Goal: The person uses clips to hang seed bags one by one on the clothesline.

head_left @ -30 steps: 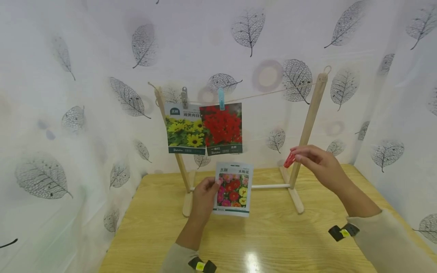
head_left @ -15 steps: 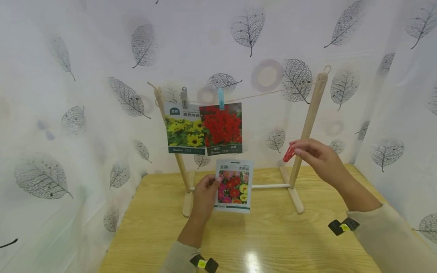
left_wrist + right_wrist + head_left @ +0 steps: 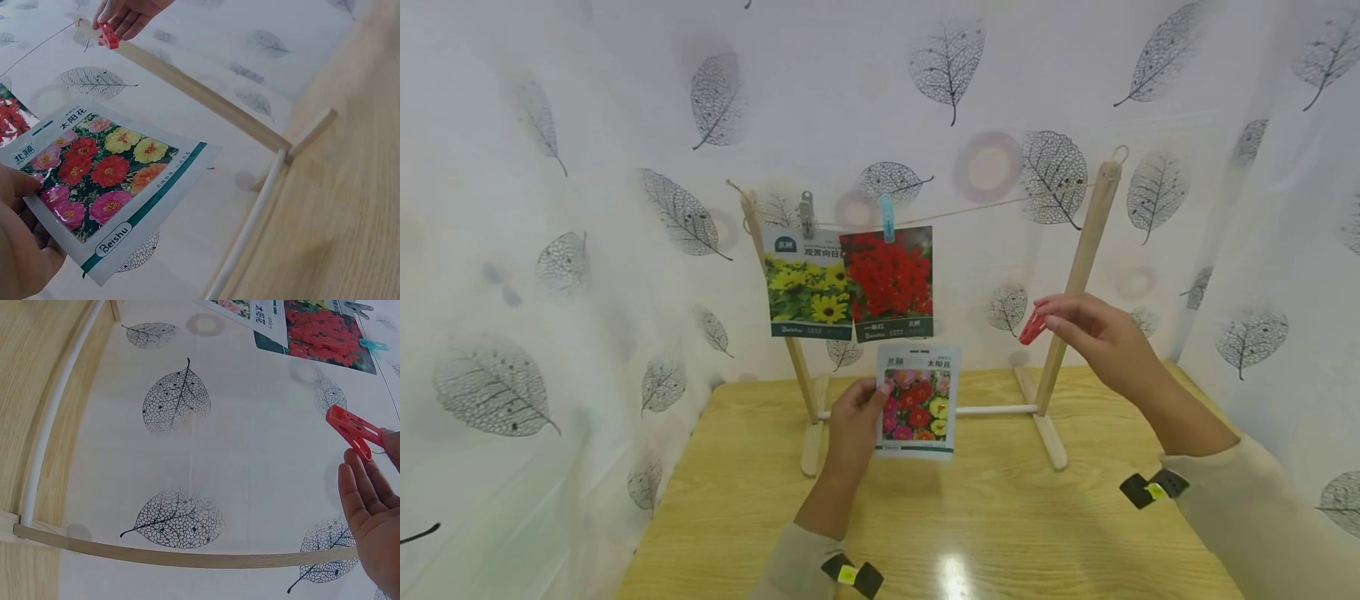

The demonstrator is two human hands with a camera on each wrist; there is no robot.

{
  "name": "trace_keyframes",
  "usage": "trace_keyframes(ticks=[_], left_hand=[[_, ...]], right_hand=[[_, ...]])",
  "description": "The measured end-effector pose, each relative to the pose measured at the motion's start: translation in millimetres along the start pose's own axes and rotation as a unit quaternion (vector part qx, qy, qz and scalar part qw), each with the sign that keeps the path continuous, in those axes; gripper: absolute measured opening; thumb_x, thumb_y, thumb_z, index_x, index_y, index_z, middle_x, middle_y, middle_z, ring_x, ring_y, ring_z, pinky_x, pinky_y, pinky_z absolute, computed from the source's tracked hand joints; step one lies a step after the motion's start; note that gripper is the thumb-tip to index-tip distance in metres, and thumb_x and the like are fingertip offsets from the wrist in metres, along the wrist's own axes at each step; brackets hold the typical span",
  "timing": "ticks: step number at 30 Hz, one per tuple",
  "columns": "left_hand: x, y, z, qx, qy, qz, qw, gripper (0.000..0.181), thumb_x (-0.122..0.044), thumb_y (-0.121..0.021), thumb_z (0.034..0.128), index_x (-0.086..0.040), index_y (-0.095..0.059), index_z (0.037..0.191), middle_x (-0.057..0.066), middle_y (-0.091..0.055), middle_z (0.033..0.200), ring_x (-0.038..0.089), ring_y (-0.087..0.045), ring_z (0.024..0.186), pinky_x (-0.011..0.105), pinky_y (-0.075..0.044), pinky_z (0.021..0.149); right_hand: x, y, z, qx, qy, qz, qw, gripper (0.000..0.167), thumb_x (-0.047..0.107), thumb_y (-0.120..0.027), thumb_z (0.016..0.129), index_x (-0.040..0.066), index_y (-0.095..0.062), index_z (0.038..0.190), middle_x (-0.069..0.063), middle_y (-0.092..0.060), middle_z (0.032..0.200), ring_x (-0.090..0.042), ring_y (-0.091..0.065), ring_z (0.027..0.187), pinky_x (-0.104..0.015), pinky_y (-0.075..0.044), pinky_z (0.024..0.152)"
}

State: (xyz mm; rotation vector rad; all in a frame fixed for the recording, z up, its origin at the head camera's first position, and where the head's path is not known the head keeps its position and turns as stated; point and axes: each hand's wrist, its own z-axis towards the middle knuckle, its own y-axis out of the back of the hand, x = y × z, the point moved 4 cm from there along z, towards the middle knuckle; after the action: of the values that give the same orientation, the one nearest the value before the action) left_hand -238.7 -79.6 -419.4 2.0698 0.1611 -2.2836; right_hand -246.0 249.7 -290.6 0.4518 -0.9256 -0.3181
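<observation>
A white seed packet (image 3: 917,404) printed with pink, red and yellow flowers is pinched at its left edge by my left hand (image 3: 853,421). It is held upright above the table, in front of the stand. My right hand (image 3: 1093,337) pinches a red clothespin (image 3: 1033,327) by its handle end, near the right post; the right wrist view shows the clothespin (image 3: 353,429) with nothing in its jaws. From the string (image 3: 992,206) hang a yellow-flower packet (image 3: 808,287) under a grey clothespin (image 3: 806,215) and a red-flower packet (image 3: 889,283) under a blue clothespin (image 3: 887,218).
The wooden stand has a left post (image 3: 801,375), a right post (image 3: 1082,258) and a white bar (image 3: 996,409) low between them. It stands on a wood-grain table (image 3: 1000,517). A leaf-patterned curtain (image 3: 625,108) surrounds the table at the back and sides.
My left hand has raised the flower packet slightly. My right hand has moved up a little with the red clothespin. The hanging packets have stayed in place.
</observation>
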Motion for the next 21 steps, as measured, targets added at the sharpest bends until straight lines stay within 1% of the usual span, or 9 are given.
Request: trace_keyframes(ticks=[4,7,10,15,21], left_hand=[[-2.4,-2.1,0.8,0.002,-0.007,-0.008,0.9999,0.029,-0.031,-0.069,0.0966,-0.006,-0.07,0.109,0.011,-0.073,0.104,0.015,-0.069,0.084,0.027,-0.059,0.074],[-3.2,-2.9,1.7,-0.002,-0.006,-0.008,0.9999,0.027,-0.031,-0.069,0.0965,-0.006,-0.07,0.108,0.01,-0.073,0.103,0.015,-0.069,0.083,0.028,-0.059,0.074],[-3.4,-2.5,2.9,-0.008,-0.005,-0.005,0.9999,0.026,-0.03,-0.068,0.0969,-0.007,-0.07,0.108,0.009,-0.072,0.101,0.015,-0.068,0.082,0.028,-0.058,0.074],[-5.1,-2.3,3.7,-0.012,-0.013,-0.022,0.9996,0.025,-0.03,-0.067,0.0976,-0.007,-0.069,0.109,0.008,-0.071,0.1,0.015,-0.067,0.081,0.028,-0.057,0.073],[-6.3,-3.8,4.7,-0.013,-0.017,-0.03,0.9993,0.025,-0.028,-0.067,0.098,-0.006,-0.069,0.11,0.009,-0.07,0.1,0.016,-0.067,0.081,0.028,-0.058,0.072]], right_hand=[[4.1,0.1,4.6,0.001,0.016,0.005,0.9999,0.021,0.006,-0.06,0.101,0.005,-0.069,0.12,0.012,-0.065,0.125,0.004,-0.063,0.111,-0.007,-0.049,0.091],[7.3,0.1,7.8,0.002,0.022,0.006,0.9997,0.021,0.006,-0.06,0.101,0.005,-0.069,0.12,0.012,-0.065,0.125,0.002,-0.063,0.111,-0.008,-0.049,0.091],[9.7,0.8,10.6,-0.001,0.023,0.003,0.9997,0.021,0.006,-0.06,0.101,0.005,-0.069,0.12,0.016,-0.065,0.123,0.003,-0.064,0.107,-0.008,-0.05,0.089],[13.9,3.0,16.5,-0.015,0.037,-0.003,0.9992,0.023,0.004,-0.06,0.1,0.003,-0.067,0.123,0.017,-0.067,0.118,0.004,-0.065,0.101,-0.007,-0.05,0.086],[19.2,4.0,21.5,-0.018,0.028,0.006,0.9994,0.027,0.008,-0.06,0.101,0.004,-0.064,0.127,0.015,-0.069,0.109,0.003,-0.066,0.1,-0.008,-0.05,0.087]])
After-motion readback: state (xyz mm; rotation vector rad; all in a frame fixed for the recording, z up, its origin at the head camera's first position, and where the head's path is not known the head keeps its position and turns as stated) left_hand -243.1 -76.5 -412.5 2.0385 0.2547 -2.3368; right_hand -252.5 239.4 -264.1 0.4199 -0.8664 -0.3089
